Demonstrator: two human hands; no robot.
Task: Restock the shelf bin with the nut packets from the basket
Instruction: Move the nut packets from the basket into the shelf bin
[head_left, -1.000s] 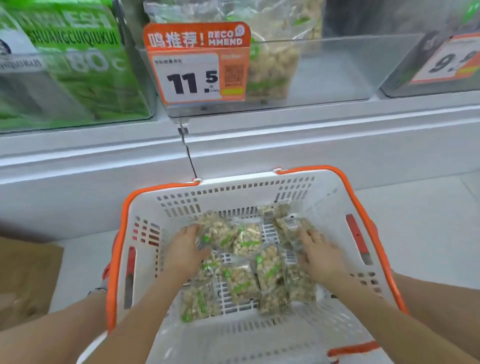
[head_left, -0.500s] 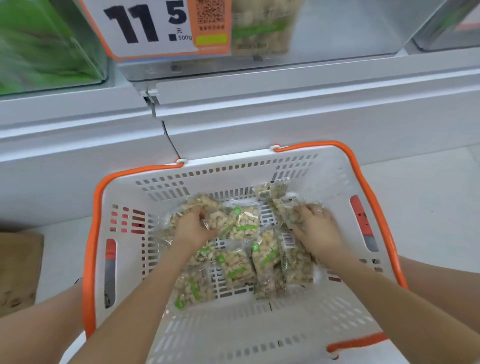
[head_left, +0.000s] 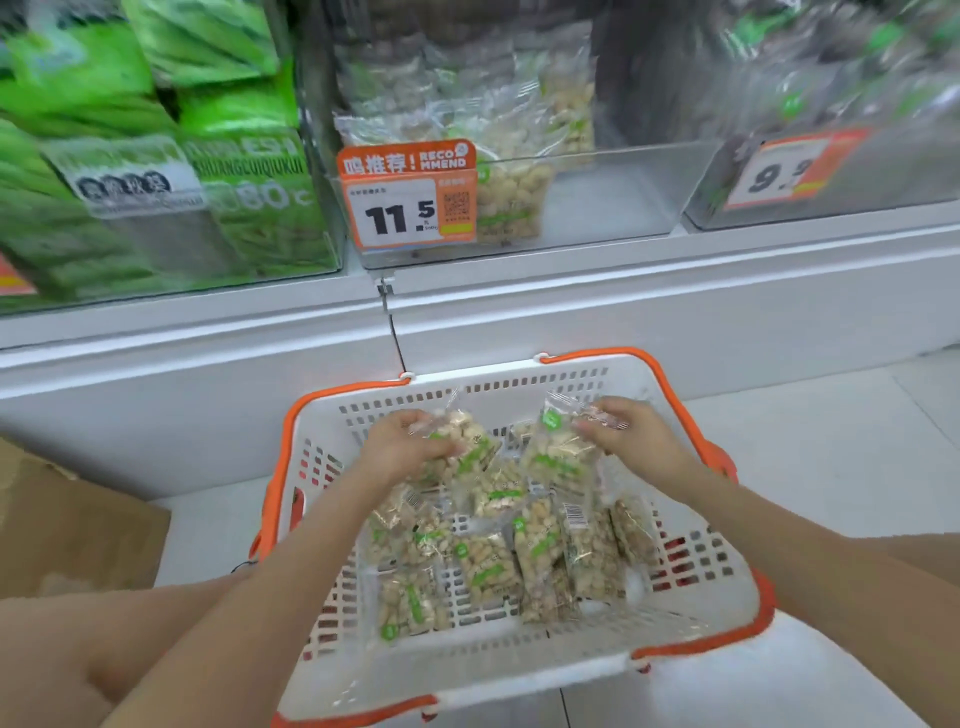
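Left hand (head_left: 402, 449) fingers curled round a clear plastic nut packet with green label (head_left: 457, 447), held just above the pile. Right hand (head_left: 636, 441) pinches the top corner of a second clear nut packet (head_left: 558, 452) between thumb and fingertips; that packet hangs below the hand, tilted. Both hands sit over the far half of the white perforated plastic basket with orange rim and handles (head_left: 691, 587).

Remaining loose nut packets (head_left: 498, 561) lie flat and overlapping on the basket bottom, below and nearer the body than both hands. Bare basket floor shows on the near side, toward the wrists.

Basket's far rim is just beyond the fingertips, close to the white shelf front (head_left: 571, 306). Up and ahead of the hands: clear acrylic shelf bin (head_left: 623, 192) with an orange 11.5 price tag (head_left: 410, 195) on its front wall. A few large nut bags (head_left: 511, 171) stand at its left side behind the tag; the right part of the bin is open room. Front lip of the bin is low.

Left of the left hand: a bin of green snack bags (head_left: 156, 156), blurred. Brown cardboard (head_left: 67, 530) on the floor outside the left forearm.
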